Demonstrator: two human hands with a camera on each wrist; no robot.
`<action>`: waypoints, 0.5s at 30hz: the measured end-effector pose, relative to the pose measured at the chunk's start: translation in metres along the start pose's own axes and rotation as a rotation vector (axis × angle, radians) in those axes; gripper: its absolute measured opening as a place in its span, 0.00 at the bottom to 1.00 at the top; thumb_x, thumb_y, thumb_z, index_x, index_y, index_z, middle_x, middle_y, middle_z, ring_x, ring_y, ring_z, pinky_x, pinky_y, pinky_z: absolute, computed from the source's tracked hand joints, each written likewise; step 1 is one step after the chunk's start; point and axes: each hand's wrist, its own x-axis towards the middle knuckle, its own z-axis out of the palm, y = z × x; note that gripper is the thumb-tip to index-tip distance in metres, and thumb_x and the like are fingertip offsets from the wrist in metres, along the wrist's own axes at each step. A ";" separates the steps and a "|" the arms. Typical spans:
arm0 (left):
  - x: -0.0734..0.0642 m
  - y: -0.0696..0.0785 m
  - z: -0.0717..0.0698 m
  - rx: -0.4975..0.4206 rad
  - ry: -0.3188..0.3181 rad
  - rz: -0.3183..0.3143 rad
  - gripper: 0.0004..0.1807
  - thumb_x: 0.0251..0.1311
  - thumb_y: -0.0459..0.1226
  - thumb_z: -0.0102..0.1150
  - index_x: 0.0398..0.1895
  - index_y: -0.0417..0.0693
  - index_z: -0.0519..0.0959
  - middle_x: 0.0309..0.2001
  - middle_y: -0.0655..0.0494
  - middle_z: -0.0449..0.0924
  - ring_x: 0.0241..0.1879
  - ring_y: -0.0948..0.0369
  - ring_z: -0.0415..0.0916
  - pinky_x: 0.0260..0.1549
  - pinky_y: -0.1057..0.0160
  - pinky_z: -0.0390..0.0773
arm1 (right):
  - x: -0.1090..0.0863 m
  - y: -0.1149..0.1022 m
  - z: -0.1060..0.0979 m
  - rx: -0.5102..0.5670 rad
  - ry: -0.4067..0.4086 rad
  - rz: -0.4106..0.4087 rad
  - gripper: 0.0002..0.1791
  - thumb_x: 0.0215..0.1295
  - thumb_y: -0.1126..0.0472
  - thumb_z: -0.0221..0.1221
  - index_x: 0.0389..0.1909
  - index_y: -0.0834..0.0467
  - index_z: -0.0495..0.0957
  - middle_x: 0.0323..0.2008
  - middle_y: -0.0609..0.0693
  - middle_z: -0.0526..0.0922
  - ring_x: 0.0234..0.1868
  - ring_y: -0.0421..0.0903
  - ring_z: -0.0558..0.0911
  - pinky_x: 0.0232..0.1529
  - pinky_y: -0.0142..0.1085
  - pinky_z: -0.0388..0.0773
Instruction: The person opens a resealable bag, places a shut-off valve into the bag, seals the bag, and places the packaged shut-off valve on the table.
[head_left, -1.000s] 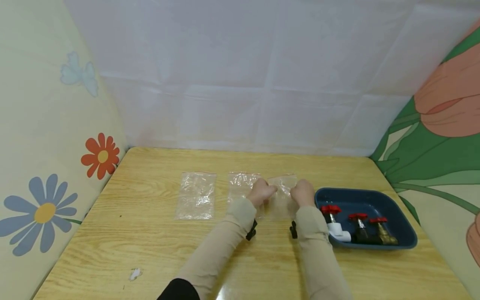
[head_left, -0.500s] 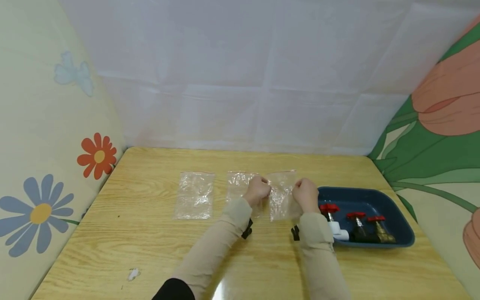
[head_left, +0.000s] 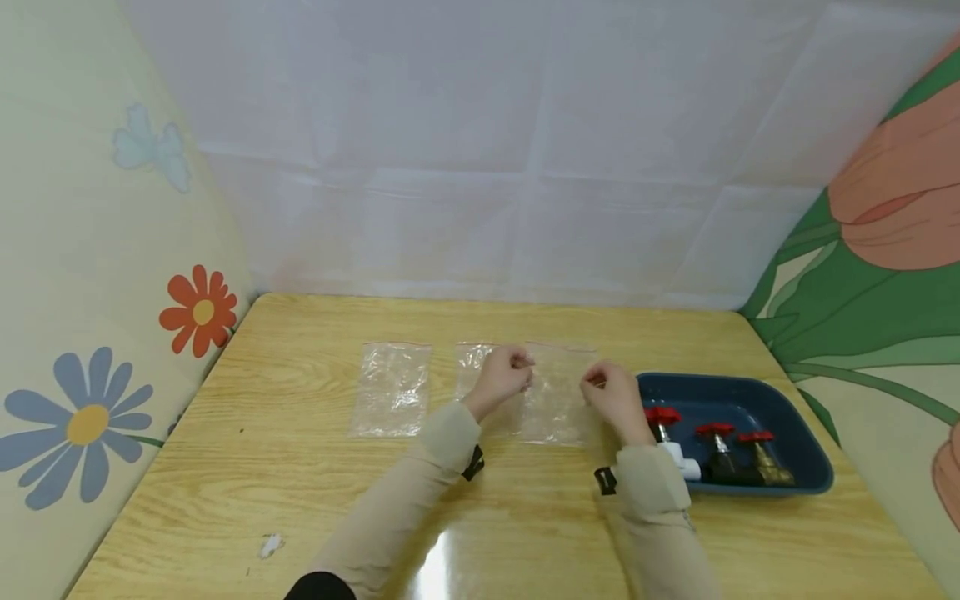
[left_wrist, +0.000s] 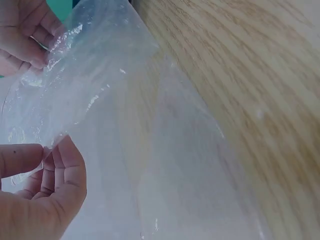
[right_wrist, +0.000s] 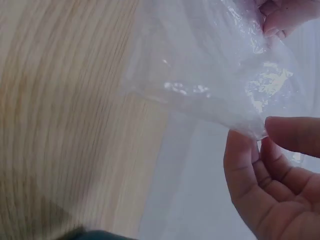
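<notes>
A clear zip-lock bag (head_left: 558, 392) is stretched between the two hands at the right end of a row of such bags. My left hand (head_left: 502, 377) pinches its left edge between thumb and fingers; in the left wrist view that thumb presses the film (left_wrist: 90, 85). On the opposite edge my right hand (head_left: 617, 393) pinches the plastic, which the right wrist view shows up close (right_wrist: 210, 75). The middle zip-lock bag (head_left: 472, 358) is partly covered by the left hand. Farther left, a third zip-lock bag (head_left: 392, 390) lies flat with a red line along its top.
A dark blue tray (head_left: 720, 385) stands right of the right hand. It holds valves with red handles: one white (head_left: 678, 458), one black (head_left: 720, 467) and one brass (head_left: 768, 467). A whitish mark (head_left: 272, 546) shows on the wooden table (head_left: 300, 483) at the front left.
The hands have moved apart slightly and the forearms have spread outward. The right-hand bag was raised and tilted half a second ago; now it is squarer and spread wider between them.
</notes>
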 end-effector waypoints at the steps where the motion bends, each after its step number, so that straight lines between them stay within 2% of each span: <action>1: -0.002 0.000 -0.002 0.011 -0.003 0.017 0.09 0.49 0.19 0.48 0.33 0.30 0.75 0.26 0.48 0.75 0.21 0.62 0.73 0.22 0.67 0.78 | -0.001 -0.001 0.000 0.015 -0.008 -0.002 0.05 0.55 0.69 0.55 0.32 0.67 0.75 0.28 0.58 0.79 0.30 0.52 0.78 0.31 0.42 0.75; 10: -0.025 0.004 -0.020 0.187 -0.033 0.187 0.05 0.53 0.23 0.53 0.35 0.29 0.74 0.27 0.48 0.76 0.22 0.64 0.71 0.22 0.69 0.76 | -0.010 -0.004 0.007 0.075 0.034 -0.087 0.03 0.53 0.70 0.59 0.30 0.65 0.77 0.27 0.56 0.80 0.29 0.48 0.77 0.30 0.36 0.73; 15: -0.037 0.008 -0.029 0.262 -0.045 0.280 0.05 0.54 0.24 0.54 0.34 0.30 0.75 0.29 0.47 0.77 0.26 0.61 0.75 0.26 0.71 0.76 | -0.016 -0.005 0.013 0.175 0.020 -0.152 0.05 0.52 0.73 0.60 0.30 0.65 0.77 0.28 0.56 0.80 0.30 0.46 0.77 0.32 0.33 0.74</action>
